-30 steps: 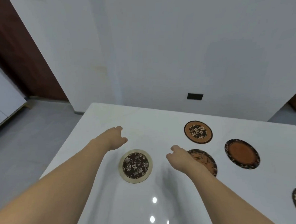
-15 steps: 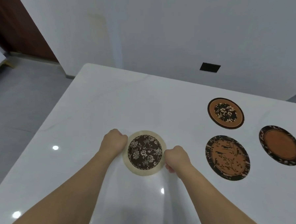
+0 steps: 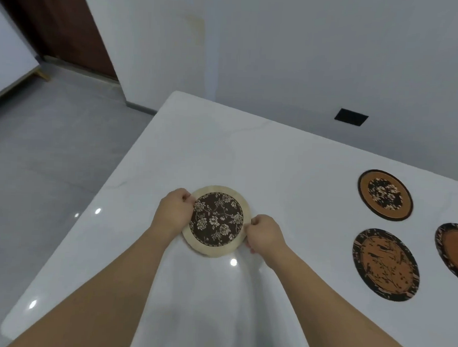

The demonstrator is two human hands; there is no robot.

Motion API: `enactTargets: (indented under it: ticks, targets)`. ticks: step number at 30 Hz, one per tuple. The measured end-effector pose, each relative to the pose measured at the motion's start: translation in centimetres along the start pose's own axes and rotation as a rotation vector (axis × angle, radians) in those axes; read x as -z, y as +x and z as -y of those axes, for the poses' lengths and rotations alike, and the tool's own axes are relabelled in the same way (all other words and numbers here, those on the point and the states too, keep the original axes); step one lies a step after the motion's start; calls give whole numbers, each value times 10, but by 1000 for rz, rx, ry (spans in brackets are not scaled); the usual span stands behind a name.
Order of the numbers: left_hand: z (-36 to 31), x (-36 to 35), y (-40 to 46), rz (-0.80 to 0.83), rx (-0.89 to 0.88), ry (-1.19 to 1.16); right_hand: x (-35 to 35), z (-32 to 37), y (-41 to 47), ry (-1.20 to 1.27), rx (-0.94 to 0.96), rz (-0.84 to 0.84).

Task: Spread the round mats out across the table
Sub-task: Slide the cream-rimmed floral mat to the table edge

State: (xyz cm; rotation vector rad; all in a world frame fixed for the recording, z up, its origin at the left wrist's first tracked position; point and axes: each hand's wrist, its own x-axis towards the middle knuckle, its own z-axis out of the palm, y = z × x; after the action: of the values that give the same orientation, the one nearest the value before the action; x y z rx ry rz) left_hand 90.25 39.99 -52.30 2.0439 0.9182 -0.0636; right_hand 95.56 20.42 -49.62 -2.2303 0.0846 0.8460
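Both bare forearms rise from the bottom edge to mid-frame, where the left hand [image 3: 175, 213] and right hand [image 3: 264, 235] pinch opposite rims of the cream-bordered floral mat [image 3: 216, 221], fingers curled closed on it over the white table [image 3: 290, 155]. At right, well apart, lie the bird-patterned mat [image 3: 385, 264], the plain orange mat [image 3: 456, 251] cut by the frame edge, and farthest, the orange floral mat [image 3: 385, 194].

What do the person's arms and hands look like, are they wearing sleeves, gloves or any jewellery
Both forearms are bare from the bottom edge of the picture up to the wrists, with no sleeves in view. The left hand and the right hand wear no gloves, and no watch, bracelet or ring shows on what can be seen. The fingers are mostly curled out of sight, so a ring there cannot be ruled out.
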Motion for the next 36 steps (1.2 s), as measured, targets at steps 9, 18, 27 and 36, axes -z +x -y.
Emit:
enactTargets:
  ticks: [9, 18, 27, 36]
  targets:
    - [74, 87, 48, -285, -92, -149, -108, 67, 20, -81, 274, -85]
    - [119, 118, 80, -441, -219, -34, -173, 88, 33, -211, 685, -275]
    - [125, 109, 105, -412, -242, -20, -186, 79, 53, -346, 664, -372]
    - [124, 101, 110, -475, -200, 24, -193, 79, 55, -444, 610, -429]
